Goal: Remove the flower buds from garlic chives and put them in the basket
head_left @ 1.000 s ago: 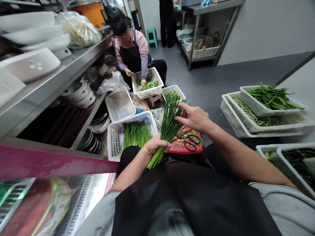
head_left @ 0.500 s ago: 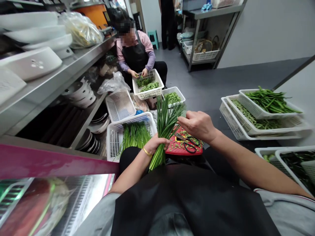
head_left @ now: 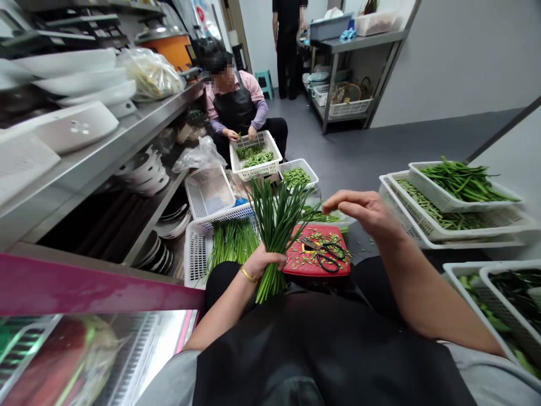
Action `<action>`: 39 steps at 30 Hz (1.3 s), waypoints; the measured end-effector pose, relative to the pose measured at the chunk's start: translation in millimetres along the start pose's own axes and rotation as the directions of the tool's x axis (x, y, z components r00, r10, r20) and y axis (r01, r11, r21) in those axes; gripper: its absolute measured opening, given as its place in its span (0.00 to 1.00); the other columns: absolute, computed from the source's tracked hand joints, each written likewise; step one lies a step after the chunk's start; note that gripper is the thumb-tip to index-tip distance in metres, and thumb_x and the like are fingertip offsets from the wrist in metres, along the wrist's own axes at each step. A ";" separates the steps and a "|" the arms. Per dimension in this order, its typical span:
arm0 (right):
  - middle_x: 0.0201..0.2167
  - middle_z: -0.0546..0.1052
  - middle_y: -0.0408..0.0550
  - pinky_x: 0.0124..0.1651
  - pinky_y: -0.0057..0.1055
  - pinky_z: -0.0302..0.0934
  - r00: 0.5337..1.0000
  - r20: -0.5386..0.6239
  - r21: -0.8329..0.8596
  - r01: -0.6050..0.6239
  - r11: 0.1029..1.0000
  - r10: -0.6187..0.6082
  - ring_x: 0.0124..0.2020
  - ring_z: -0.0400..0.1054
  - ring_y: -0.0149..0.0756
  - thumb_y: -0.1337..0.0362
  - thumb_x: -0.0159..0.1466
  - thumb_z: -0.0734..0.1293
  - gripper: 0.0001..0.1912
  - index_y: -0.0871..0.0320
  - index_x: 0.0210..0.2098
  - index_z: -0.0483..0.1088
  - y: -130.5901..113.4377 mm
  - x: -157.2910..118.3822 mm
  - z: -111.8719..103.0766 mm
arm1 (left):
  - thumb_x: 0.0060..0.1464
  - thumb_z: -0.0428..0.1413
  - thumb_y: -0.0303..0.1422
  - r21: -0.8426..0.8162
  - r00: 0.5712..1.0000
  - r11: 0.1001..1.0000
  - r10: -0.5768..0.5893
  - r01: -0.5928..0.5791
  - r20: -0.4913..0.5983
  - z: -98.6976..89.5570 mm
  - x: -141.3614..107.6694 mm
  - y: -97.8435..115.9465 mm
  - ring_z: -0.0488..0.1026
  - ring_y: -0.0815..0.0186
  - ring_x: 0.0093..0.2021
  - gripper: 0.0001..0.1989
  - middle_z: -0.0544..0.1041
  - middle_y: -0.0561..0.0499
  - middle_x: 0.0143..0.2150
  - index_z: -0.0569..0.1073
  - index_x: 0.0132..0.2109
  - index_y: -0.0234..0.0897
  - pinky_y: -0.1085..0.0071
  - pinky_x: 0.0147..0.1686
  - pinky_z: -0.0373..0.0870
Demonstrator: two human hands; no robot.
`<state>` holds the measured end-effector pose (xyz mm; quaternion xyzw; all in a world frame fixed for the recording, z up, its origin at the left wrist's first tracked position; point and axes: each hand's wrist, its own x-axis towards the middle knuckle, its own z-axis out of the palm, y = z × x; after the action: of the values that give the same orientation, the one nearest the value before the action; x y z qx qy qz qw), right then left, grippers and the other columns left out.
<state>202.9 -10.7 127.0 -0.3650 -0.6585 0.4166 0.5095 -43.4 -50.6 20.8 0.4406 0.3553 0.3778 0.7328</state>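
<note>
My left hand (head_left: pixel 267 265) is wrapped round a bunch of long green chives (head_left: pixel 276 220), which stands upright with its leafy tops fanned out above and its pale stems below. To the right, my right hand (head_left: pixel 359 210) hovers apart from the bunch, fingers stretched out and nothing seen in them. Below and between the hands, black-handled scissors (head_left: pixel 324 252) lie on a red stool (head_left: pixel 296 269) strewn with short green trimmings. More chives (head_left: pixel 234 239) lie in a white basket (head_left: pixel 195 256) left of my left hand.
Across from me a seated person (head_left: pixel 236 107) handles green pods over a white basket (head_left: pixel 257 172). Stacked baskets (head_left: pixel 422 239) of green vegetables stand at the right. A metal shelf (head_left: pixel 147 132) with dishes runs along the left. Another person (head_left: pixel 288 51) stands at the back.
My right hand has gone from a pinch beside the chive tops to stretched fingers farther right. The bunch in my left hand has tilted more upright and its tops spread wider.
</note>
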 end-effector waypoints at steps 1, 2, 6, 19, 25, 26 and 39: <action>0.30 0.78 0.47 0.40 0.34 0.66 0.999 0.007 -0.091 0.037 0.995 -0.037 0.35 0.72 0.35 0.54 0.56 0.67 0.13 0.56 0.32 0.76 -6.4 2.8 -5.5 | 0.34 0.63 0.32 0.018 1.000 1.000 -0.003 0.003 0.006 -0.2 0.2 0.1 0.62 0.72 0.14 0.24 0.68 0.57 0.14 0.71 0.43 0.27 0.74 0.18 0.56; 0.34 0.78 0.48 0.42 0.34 0.66 0.997 -0.015 -0.159 0.076 0.984 -0.080 0.38 0.72 0.36 0.53 0.57 0.67 0.14 0.56 0.36 0.76 -12.0 6.7 -8.3 | 0.34 0.63 0.32 0.041 1.000 0.999 -0.005 0.005 0.010 0.2 0.7 0.5 0.62 0.72 0.14 0.23 0.67 0.57 0.13 0.72 0.41 0.27 0.74 0.18 0.55; 0.36 0.77 0.48 0.41 0.34 0.66 0.990 0.042 -0.240 0.142 0.960 -0.136 0.35 0.70 0.34 0.51 0.53 0.71 0.24 0.58 0.44 0.74 -18.5 30.0 5.4 | 0.33 0.64 0.33 0.107 0.999 0.994 -0.033 0.030 0.022 6.0 2.6 2.8 0.62 0.72 0.14 0.22 0.69 0.56 0.15 0.72 0.38 0.27 0.74 0.17 0.54; 0.17 0.71 0.47 0.27 0.33 0.61 0.942 0.232 -0.247 -0.183 0.951 0.242 0.20 0.66 0.33 0.38 0.55 0.64 0.28 0.58 0.21 0.71 7.0 32.2 -49.8 | 0.35 0.62 0.32 -0.026 0.999 0.999 -0.019 0.018 -0.035 -11.3 4.0 -1.1 0.62 0.72 0.14 0.19 0.67 0.58 0.14 0.72 0.38 0.28 0.74 0.18 0.57; 0.42 0.78 0.55 0.43 0.39 0.68 0.817 0.413 -0.365 -0.256 0.895 0.403 0.40 0.73 0.41 0.44 0.50 0.71 0.35 0.59 0.50 0.71 61.3 3.5 10.8 | 0.34 0.62 0.32 -0.091 0.999 0.995 -0.039 0.039 0.005 -5.9 14.5 -1.3 0.64 0.72 0.16 0.11 0.67 0.55 0.15 0.67 0.23 0.32 0.72 0.20 0.60; 0.44 0.77 0.55 0.44 0.40 0.68 0.826 0.430 -0.284 -0.259 0.923 0.364 0.41 0.73 0.41 0.44 0.50 0.71 0.37 0.60 0.53 0.68 69.5 3.2 28.9 | 0.33 0.62 0.32 -0.092 0.999 0.994 -0.050 0.050 0.003 -4.1 15.7 -1.1 0.64 0.71 0.16 0.11 0.68 0.54 0.15 0.67 0.23 0.32 0.72 0.20 0.61; 0.35 0.73 0.50 0.39 0.35 0.62 0.951 -0.154 -0.589 0.129 0.798 -0.268 0.33 0.67 0.36 0.52 0.60 0.66 0.14 0.56 0.37 0.71 10.5 20.6 15.9 | 0.32 0.66 0.32 0.067 0.996 0.994 -0.081 0.082 -0.028 3.3 7.3 7.3 0.64 0.71 0.16 0.23 0.69 0.56 0.17 0.71 0.38 0.29 0.73 0.18 0.59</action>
<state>183.6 9.2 122.7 -0.4750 -0.7244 0.0985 0.4899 -39.0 -43.2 27.3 0.4456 0.3948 0.3408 0.7276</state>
